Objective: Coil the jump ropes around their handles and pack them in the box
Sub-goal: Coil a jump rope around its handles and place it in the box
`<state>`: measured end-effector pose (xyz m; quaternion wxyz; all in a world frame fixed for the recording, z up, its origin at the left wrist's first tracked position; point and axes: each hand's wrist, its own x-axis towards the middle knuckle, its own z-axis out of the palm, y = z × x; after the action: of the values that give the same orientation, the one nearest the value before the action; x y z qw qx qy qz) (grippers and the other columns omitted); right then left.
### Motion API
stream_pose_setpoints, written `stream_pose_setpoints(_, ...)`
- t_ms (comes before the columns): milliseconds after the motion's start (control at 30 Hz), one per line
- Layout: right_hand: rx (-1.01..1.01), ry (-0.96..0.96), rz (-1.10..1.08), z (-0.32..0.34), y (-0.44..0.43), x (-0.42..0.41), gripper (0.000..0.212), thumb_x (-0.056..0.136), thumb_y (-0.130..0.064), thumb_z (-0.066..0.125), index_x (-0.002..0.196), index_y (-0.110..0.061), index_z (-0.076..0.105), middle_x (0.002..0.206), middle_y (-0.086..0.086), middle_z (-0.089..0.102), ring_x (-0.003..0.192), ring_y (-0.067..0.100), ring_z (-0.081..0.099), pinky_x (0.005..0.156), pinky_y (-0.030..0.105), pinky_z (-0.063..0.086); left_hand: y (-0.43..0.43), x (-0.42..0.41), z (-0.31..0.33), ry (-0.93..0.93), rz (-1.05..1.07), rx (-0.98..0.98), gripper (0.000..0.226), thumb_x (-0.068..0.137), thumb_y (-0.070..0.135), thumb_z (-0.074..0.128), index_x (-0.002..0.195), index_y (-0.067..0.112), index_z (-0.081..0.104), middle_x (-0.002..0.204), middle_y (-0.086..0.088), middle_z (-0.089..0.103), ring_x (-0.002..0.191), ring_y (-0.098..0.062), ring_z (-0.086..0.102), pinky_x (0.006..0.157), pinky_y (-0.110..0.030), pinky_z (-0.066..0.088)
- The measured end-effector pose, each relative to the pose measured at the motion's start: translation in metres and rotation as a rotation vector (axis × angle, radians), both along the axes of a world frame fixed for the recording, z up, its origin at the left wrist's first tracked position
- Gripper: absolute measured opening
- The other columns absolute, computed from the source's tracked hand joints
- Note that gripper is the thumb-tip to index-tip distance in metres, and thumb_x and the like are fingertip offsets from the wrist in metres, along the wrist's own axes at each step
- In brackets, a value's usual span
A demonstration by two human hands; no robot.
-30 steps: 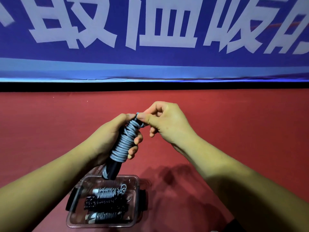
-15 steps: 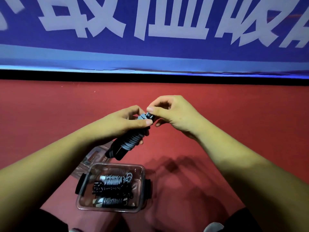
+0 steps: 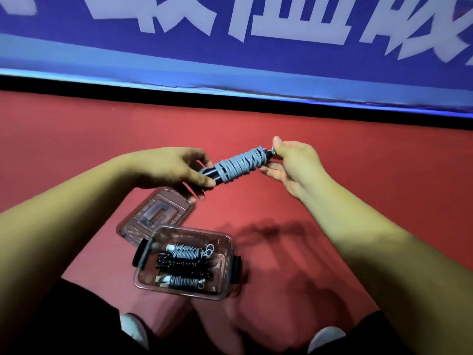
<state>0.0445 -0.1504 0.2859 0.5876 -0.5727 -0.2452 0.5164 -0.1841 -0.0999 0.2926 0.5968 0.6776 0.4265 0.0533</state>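
Gripped one grey-wound jump rope [image 3: 238, 165] above the middle of the red floor [image 3: 76, 149] with left hand [image 3: 176, 167] round its half-hidden black handle end and right hand [image 3: 291, 162] pinching a tiny ring at the tip. Swung nearly level, with hands wider apart than half a second before. Below, blurred: one clear box [image 3: 227, 252] with three coiled ropes [image 3: 184, 265], and one lid [image 3: 156, 216] behind its far-left corner.

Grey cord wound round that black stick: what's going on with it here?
A person is packing jump ropes. Both hands hold one jump rope above the red floor, its grey cord coiled tightly round the black handles. The left hand grips the bare handle end and the right hand pinches the far tip. Below, a clear plastic box stands open with three coiled ropes inside, and its lid lies beside it. This rope isn't in the box yet.
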Motion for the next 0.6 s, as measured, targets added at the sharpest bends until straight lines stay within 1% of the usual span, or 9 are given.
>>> stream_pose_setpoints(67, -0.088, 0.026, -0.005, -0.016, -0.001, -0.003, 0.013, 0.099, -0.01, 0.054, 0.09, -0.006, 0.046, 0.108, 0.022, 0.055, 0.078, 0.031, 0.066, 0.056, 0.038, 0.061, 0.007, -0.01, -0.009, 0.0, 0.09, 0.003, 0.036, 0.082, 0.005, 0.071, 0.111, -0.004, 0.051, 0.101, -0.024, 0.064, 0.077, -0.027, 0.064, 0.062, -0.03, 0.06)
stream_pose_setpoints(133, -0.174, 0.061, 0.033, -0.039, -0.005, -0.013, 0.012, 0.099, -0.007, 0.053, 0.091, -0.002, 0.046, 0.115, 0.026, 0.052, 0.081, 0.032, 0.066, 0.066, 0.044, 0.061, 0.015, -0.019, -0.02, 0.025, 0.132, -0.014, 0.028, 0.087, 0.0, 0.067, 0.111, -0.005, 0.053, 0.098, -0.021, 0.062, 0.072, -0.023, 0.062, 0.06, -0.026, 0.057)
stream_pose_setpoints(200, -0.276, 0.048, 0.078, -0.065, -0.005, -0.025, 0.011, 0.097, -0.005, 0.055, 0.1, 0.003, 0.048, 0.114, 0.028, 0.053, 0.077, 0.033, 0.068, 0.074, 0.043, 0.059, 0.026, -0.031, -0.035, 0.101, 0.132, -0.054, 0.023, 0.09, -0.002, 0.064, 0.112, -0.005, 0.056, 0.094, -0.018, 0.063, 0.067, -0.018, 0.062, 0.058, -0.022, 0.055)
stream_pose_setpoints(267, -0.388, 0.074, 0.107, -0.094, -0.004, -0.039, 0.025, 0.095, -0.004, 0.058, 0.114, 0.008, 0.049, 0.106, 0.027, 0.058, 0.07, 0.033, 0.07, 0.073, 0.038, 0.06, 0.034, -0.049, -0.059, 0.19, 0.127, -0.115, 0.021, 0.091, -0.003, 0.063, 0.112, -0.004, 0.06, 0.092, -0.017, 0.066, 0.068, -0.017, 0.063, 0.06, -0.023, 0.055)
stream_pose_setpoints(333, -0.48, 0.095, 0.112, -0.123, -0.004, -0.057, 0.029, 0.094, -0.002, 0.06, 0.118, 0.009, 0.05, 0.105, 0.024, 0.062, 0.063, 0.031, 0.071, 0.064, 0.032, 0.061, 0.039, -0.067, -0.089, 0.254, 0.149, -0.154, 0.02, 0.09, -0.004, 0.062, 0.109, -0.002, 0.063, 0.091, -0.016, 0.068, 0.071, -0.019, 0.064, 0.064, -0.027, 0.056)
stream_pose_setpoints(400, -0.554, 0.093, 0.121, -0.151, -0.008, -0.073, 0.03, 0.093, 0.001, 0.06, 0.12, 0.01, 0.051, 0.108, 0.021, 0.063, 0.061, 0.029, 0.071, 0.057, 0.029, 0.061, 0.034, -0.08, -0.121, 0.274, 0.189, -0.21, 0.02, 0.089, -0.009, 0.059, 0.108, -0.006, 0.064, 0.087, -0.017, 0.068, 0.067, -0.019, 0.065, 0.062, -0.029, 0.056)
stream_pose_setpoints(467, -0.617, 0.078, 0.14, -0.181, -0.005, -0.089, 0.023, 0.093, 0.002, 0.059, 0.114, 0.011, 0.053, 0.095, 0.015, 0.061, 0.076, 0.032, 0.071, 0.064, 0.031, 0.061, 0.034, -0.09, -0.156, 0.303, 0.219, -0.256, 0.019, 0.088, -0.012, 0.058, 0.105, -0.01, 0.064, 0.089, -0.022, 0.068, 0.07, -0.022, 0.066, 0.063, -0.028, 0.057)
stream_pose_setpoints(533, -0.656, 0.068, 0.132, -0.207, -0.004, -0.101, 0.006, 0.095, 0.001, 0.057, 0.093, 0.006, 0.053, 0.088, 0.014, 0.054, 0.087, 0.036, 0.069, 0.073, 0.031, 0.06, 0.034, -0.094, -0.188, 0.331, 0.265, -0.23, 0.021, 0.086, -0.01, 0.062, 0.107, -0.015, 0.062, 0.097, -0.027, 0.067, 0.078, -0.027, 0.066, 0.071, -0.034, 0.056)
stream_pose_setpoints(600, -0.679, 0.049, 0.093, -0.235, -0.002, -0.109, 0.01, 0.097, -0.001, 0.054, 0.089, 0.002, 0.049, 0.092, 0.018, 0.053, 0.071, 0.032, 0.066, 0.059, 0.026, 0.059, 0.034, -0.095, -0.211, 0.377, 0.345, -0.143, 0.02, 0.084, -0.006, 0.069, 0.103, -0.01, 0.065, 0.092, -0.018, 0.071, 0.07, -0.02, 0.07, 0.062, -0.027, 0.057)
